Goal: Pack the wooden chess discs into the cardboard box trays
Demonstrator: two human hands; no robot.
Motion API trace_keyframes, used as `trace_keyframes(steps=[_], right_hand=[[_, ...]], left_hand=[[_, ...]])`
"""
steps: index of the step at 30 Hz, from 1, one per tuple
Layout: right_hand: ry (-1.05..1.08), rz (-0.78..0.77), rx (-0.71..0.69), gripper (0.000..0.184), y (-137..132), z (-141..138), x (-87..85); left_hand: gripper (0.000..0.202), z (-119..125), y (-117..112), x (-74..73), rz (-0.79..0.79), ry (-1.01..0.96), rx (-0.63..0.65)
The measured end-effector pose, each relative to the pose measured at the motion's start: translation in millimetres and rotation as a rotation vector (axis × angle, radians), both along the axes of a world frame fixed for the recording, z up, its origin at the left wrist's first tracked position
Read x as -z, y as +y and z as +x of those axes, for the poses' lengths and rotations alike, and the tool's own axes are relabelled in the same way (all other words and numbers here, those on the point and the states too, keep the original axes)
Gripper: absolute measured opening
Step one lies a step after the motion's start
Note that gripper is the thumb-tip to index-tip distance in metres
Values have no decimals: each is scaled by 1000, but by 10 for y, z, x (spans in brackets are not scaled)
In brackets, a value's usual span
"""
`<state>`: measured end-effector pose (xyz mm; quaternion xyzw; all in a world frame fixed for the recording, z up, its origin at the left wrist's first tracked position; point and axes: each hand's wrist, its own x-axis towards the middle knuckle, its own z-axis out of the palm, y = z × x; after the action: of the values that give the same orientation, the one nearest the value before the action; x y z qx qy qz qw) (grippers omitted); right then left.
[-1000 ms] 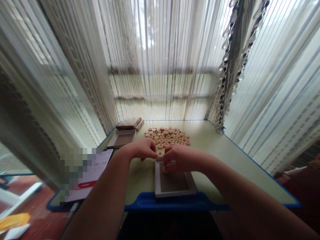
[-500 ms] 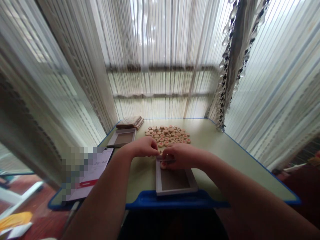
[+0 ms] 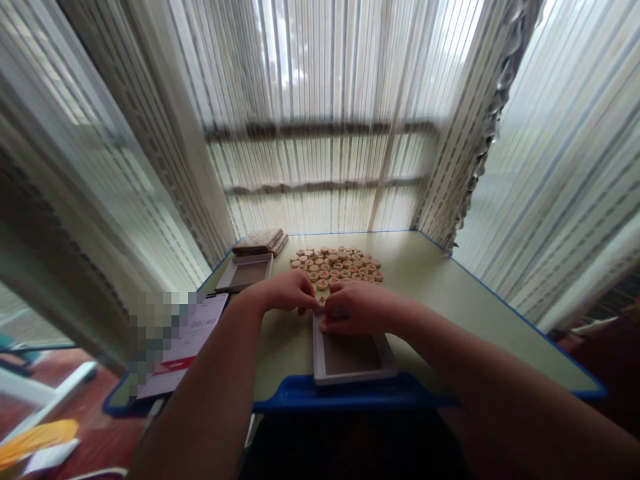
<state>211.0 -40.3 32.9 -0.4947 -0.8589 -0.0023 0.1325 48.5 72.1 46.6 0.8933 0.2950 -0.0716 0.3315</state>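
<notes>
A shallow white box (image 3: 354,375) with a dark inside lies near the table's front edge. My right hand (image 3: 357,308) rests curled on its far rim, fingers pressed together on something I cannot make out. My left hand (image 3: 287,292) sits just left of it, fingers pinched at a round wooden piece at the box's far left corner. Beyond both hands lies a flat cluster of several round wooden game pieces (image 3: 340,264) with red and dark marks.
A second white box half (image 3: 245,273) and a folded board (image 3: 260,242) lie at the back left. A phone or tablet with paper (image 3: 185,340) sits at the left edge. Striped curtains (image 3: 320,120) surround the pale green, blue-rimmed table (image 3: 450,293).
The view has tilted slightly. Both hands have edged a little farther from me, toward the cluster of pieces; the piece seen under my right hand earlier is now hidden.
</notes>
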Motion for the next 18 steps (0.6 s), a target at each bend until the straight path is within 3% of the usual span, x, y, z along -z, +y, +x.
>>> trace_keyframes(steps=[7,9,12,14,16,18], right_hand=[[47,22,5,20,33,-17,28],[62,19,-6,19,41,-10,38],[111,-19,-35,18,67,18,64],[157,-42,-52,17,94,39,88],[193,-57,-58,17,124,56,115],[222,-73,-57,19,149,66,136]], left_hand=[[33,-10,-18,-47,-28,14,-18],[34,-13,1,-63,111,-22,-104],[35,-31,55,-80,512,-131,-364],[35,-47,87,-80,694,-141,-522],[36,-50,93,-72,754,-77,-593],[36,-32,61,-65,760,12,-575]])
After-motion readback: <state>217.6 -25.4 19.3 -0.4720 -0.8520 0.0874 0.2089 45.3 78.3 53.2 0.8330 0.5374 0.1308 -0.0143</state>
